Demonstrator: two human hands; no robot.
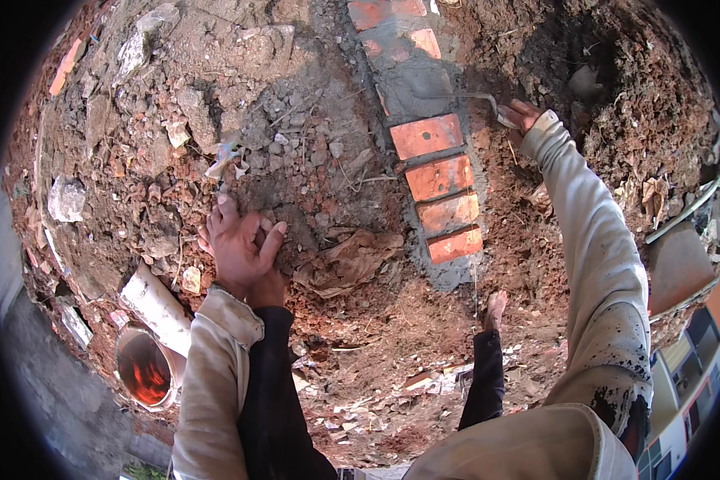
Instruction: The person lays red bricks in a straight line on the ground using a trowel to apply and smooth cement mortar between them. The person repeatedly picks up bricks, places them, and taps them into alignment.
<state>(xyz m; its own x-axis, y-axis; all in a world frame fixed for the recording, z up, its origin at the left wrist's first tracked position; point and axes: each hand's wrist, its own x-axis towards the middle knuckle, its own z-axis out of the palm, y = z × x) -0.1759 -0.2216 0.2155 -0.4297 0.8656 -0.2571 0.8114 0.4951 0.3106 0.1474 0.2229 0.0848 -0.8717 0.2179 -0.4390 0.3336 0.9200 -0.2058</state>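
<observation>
My right hand (522, 120) is closed round the handle of a trowel (488, 97), right of a row of bricks. The trowel's thin metal neck reaches left over wet grey mortar (412, 90); its blade is hard to make out there. Just nearer than the mortar lies a red-orange brick (426, 137) with a dark hole, followed by several more bricks (440, 178) side by side with narrow gaps. My left hand (244, 240) rests low by my left foot, thumb apart from the fingers, holding nothing visible. Part of that foot is hidden under it.
Farther bricks (424, 42) are smeared with mortar. A thin string (475, 280) runs from the near bricks toward my right foot (495, 308). Rubble and a crumpled brown sheet (350, 262) lie left of the row. Pale pipes (156, 306) sit at lower left, a slab (680, 268) at right.
</observation>
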